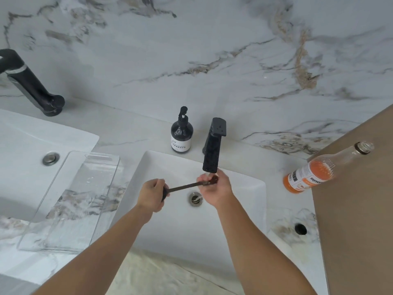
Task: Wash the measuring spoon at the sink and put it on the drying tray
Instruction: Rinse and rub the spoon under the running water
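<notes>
A marble-patterned wall [212, 50] and matching countertop [131, 133] fill most of the view, with a tan panel [361, 188] along the right edge. Two white sinks are set in the counter: the near sink [180, 231] in the middle and a second sink [25, 141] to the left, each with one black faucet, the near faucet [213, 145] and the far faucet [27, 81]. One clear drying tray [70, 201] lies between the sinks, bridging both rims. One glass bottle [316, 171] of orange drink stands to the right of the near sink, its label showing "sun" before the letters are cut off. One dark pump bottle [181, 133] stands beside the near faucet; its white label's small print is unreadable. The left hand [152, 195] is closed around the black handle end of the single measuring spoon [187, 186], held over the basin. The right hand [214, 189] curls loosely about the spoon's bowl under the spout, fingers touching it. Below lies the near drain [195, 198].
</notes>
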The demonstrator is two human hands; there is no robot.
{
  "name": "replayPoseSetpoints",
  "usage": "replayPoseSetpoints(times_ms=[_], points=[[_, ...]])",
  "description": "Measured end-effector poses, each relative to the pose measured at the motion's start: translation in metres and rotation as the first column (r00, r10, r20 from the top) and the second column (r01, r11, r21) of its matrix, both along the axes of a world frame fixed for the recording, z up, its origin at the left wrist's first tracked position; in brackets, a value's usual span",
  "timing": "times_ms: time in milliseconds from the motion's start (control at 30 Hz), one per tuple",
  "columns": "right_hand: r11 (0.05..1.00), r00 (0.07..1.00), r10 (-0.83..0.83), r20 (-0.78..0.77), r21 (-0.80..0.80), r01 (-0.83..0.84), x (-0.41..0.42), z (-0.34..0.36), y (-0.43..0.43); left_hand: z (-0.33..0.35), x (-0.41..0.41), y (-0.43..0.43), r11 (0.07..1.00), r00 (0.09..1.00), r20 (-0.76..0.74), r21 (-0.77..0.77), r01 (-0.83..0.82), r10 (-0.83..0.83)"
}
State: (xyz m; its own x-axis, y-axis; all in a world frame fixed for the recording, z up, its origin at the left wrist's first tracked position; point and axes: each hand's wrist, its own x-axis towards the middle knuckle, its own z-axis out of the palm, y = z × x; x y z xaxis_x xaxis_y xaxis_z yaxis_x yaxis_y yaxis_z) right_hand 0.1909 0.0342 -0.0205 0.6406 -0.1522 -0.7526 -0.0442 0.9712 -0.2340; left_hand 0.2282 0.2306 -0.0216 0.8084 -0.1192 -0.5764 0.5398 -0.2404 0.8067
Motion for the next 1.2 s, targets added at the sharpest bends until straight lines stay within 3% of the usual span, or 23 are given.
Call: replayPoseSetpoints(times_ms=[67,133,200,333,467,667,900,1200], points=[[0.984,0.985,0.175,0.004,-0.023,-0.175,-0.006,0.001,-0.002,-0.001,0.010,0.010,0.996,0.996,0.017,0.004,-0.084,0.084],[0.899,0.910,0.414,-0.027,-0.147,-0.413,-0.012,0.005,-0.005,0.000,0.020,0.020,0.985,0.984,0.038,-0.002,-0.175,0.175],[0.831,0.856,0.515,-0.028,-0.229,-0.508,-0.018,0.010,-0.009,0.002,0.030,0.023,0.977,0.976,0.045,-0.029,-0.211,0.212],[0.844,0.872,0.489,0.026,-0.266,-0.465,-0.022,0.019,-0.015,0.008,0.044,0.014,0.959,0.966,-0.032,-0.119,-0.258,0.256],[0.837,0.879,0.476,-0.007,-0.304,-0.455,-0.033,0.026,-0.025,0.008,0.048,0.001,0.913,0.922,-0.241,-0.203,-0.354,0.304],[0.861,0.936,0.337,-0.098,-0.370,-0.349,-0.074,0.032,-0.064,0.002,0.030,-0.039,0.892,0.874,-0.468,-0.331,-0.308,0.128],[0.899,0.973,0.200,-0.115,-0.373,-0.229,-0.127,0.041,-0.093,0.004,0.009,-0.081,0.890,0.856,-0.510,-0.424,-0.169,-0.081],[0.916,0.981,0.155,-0.113,-0.355,-0.186,-0.168,0.039,-0.099,0.012,-0.001,-0.108,0.872,0.838,-0.507,-0.482,-0.083,-0.201]])
